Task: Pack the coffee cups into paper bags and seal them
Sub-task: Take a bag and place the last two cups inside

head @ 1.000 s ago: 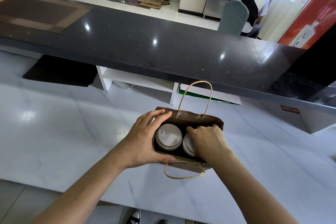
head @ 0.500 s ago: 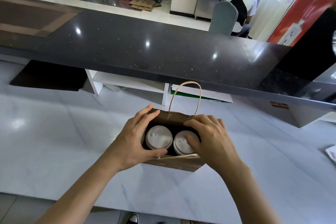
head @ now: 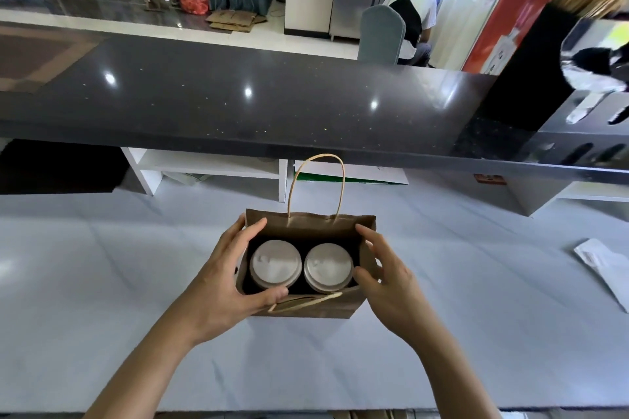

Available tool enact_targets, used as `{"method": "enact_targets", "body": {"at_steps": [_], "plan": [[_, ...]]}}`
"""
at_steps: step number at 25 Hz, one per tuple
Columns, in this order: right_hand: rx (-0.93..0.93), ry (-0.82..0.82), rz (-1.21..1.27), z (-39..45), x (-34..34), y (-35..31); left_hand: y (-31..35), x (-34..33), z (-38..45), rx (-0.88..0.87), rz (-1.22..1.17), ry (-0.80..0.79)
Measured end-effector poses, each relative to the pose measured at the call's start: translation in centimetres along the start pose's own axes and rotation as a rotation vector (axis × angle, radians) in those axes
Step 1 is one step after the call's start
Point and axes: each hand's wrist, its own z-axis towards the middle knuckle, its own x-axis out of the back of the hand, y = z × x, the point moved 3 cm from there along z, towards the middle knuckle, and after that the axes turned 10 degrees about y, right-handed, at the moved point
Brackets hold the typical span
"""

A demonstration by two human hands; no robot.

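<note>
A brown paper bag (head: pixel 306 312) stands open on the white marble worktop. Inside it, side by side, sit two coffee cups with white lids, the left cup (head: pixel 275 265) and the right cup (head: pixel 328 268). My left hand (head: pixel 221 286) grips the bag's left end, thumb on the near rim and fingers at the far corner. My right hand (head: pixel 388 282) holds the bag's right end, thumb by the right cup and fingers spread along the side wall. The far handle (head: pixel 316 180) stands upright. The near handle (head: pixel 306 303) lies folded against the near rim.
The white worktop (head: pixel 102 282) stretches to both sides. A raised dark counter (head: pixel 238 102) runs behind the bag. A white paper wrapper (head: pixel 606 269) lies at the right. A black holder with sticks (head: pixel 531 78) stands at the far right. People sit beyond the counter.
My right hand came off the right cup's lid and moved to the bag's right end. The near handle folded from hanging outward to lying on the rim. The bag mouth is squarer.
</note>
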Motion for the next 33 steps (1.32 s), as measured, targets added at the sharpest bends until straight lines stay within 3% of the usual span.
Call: {"method": "enact_targets", "body": {"at_steps": [14, 24, 33], "plan": [[-0.2, 0.283, 0.105, -2.3, 1.8, 1.8, 1.4, -1.8, 3.4, -0.116, -0.091, -0.177], [-0.337, 0.488, 0.077, -7.9, 8.7, 5.7, 7.7, -9.6, 4.1, -0.25, -0.134, -0.371], [-0.372, 0.587, 0.125, -13.0, 17.7, 13.6, 15.5, -19.6, 0.7, -0.354, -0.098, -0.459]]}}
